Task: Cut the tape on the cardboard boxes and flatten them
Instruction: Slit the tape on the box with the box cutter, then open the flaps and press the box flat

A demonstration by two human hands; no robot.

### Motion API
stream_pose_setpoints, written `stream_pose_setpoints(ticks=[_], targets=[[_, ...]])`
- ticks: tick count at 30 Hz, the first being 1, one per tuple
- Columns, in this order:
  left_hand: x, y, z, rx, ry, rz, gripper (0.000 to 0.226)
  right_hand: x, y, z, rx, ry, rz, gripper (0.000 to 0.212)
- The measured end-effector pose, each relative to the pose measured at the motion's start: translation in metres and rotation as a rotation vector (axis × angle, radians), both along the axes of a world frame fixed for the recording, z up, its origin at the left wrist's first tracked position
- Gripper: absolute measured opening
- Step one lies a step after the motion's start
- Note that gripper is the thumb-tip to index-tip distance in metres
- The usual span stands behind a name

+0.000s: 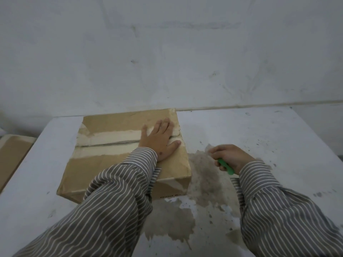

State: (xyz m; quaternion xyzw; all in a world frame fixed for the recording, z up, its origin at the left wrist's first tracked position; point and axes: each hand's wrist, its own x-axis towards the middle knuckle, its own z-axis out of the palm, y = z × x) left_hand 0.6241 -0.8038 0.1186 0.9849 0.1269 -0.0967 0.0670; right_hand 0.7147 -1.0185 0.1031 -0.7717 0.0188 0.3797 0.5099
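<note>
A brown cardboard box (104, 164) lies on the white table (269, 130), its top seam covered by a pale strip of tape (111, 139) with a dark slit running along it. My left hand (160, 139) rests flat on the right end of the box top, over the seam, fingers spread. Just right of the box, my right hand (231, 157) sits low on the table, closed around a green-handled cutter (225, 166). The blade is hidden by my fingers.
Flat brown cardboard (11, 158) lies off the table's left edge, lower down. A large worn, stained patch (202, 175) marks the tabletop right of the box and toward me. A grey-white wall rises right behind the table.
</note>
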Motion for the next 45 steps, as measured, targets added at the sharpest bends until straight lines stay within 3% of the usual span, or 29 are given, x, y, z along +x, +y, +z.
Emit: stream_pose_setpoints(ticks=[3,5,7,9,12,15,19,24,27,34,39,45], targets=[[0.003,-0.027,0.002,0.006,0.021,0.146,0.086,0.001,-0.019,-0.037,-0.277,-0.180,-0.009,0.014],[0.004,-0.043,-0.001,0.008,0.044,0.207,0.098,0.004,-0.023,-0.058,-0.338,-0.275,-0.029,0.017],[0.006,-0.045,-0.004,-0.015,0.027,0.210,0.097,0.006,-0.026,-0.068,-0.428,-0.350,-0.018,0.013],[0.007,-0.038,-0.003,-0.030,0.006,0.173,0.093,0.008,-0.026,-0.071,-0.493,-0.397,-0.014,0.025],[0.005,-0.029,0.003,-0.022,0.029,0.064,0.092,0.014,-0.017,-0.065,-0.454,-0.492,-0.076,0.031],[0.000,-0.014,0.013,-0.038,0.112,-0.126,0.091,0.019,0.005,-0.049,-0.276,-0.748,-0.069,0.031],[-0.012,0.006,0.022,-0.076,0.160,-0.223,0.088,0.009,0.046,-0.010,0.001,-1.077,0.202,0.049],[-0.042,0.018,0.015,-0.032,0.077,-0.029,0.087,-0.010,0.073,0.002,-0.296,-1.147,0.776,0.076],[-0.055,0.021,0.011,0.020,0.082,0.081,0.098,-0.023,0.072,-0.009,-0.361,-1.227,0.723,0.088],[-0.079,0.031,0.008,0.133,0.087,-0.068,0.136,-0.036,0.068,-0.026,-0.292,-1.631,0.584,0.068],[-0.082,0.028,0.003,0.181,0.023,-0.077,0.137,-0.033,0.075,-0.031,-0.164,-1.691,0.573,0.071],[-0.082,0.022,0.003,0.198,-0.021,-0.051,0.135,-0.037,0.081,-0.030,-0.127,-1.757,0.406,0.065]])
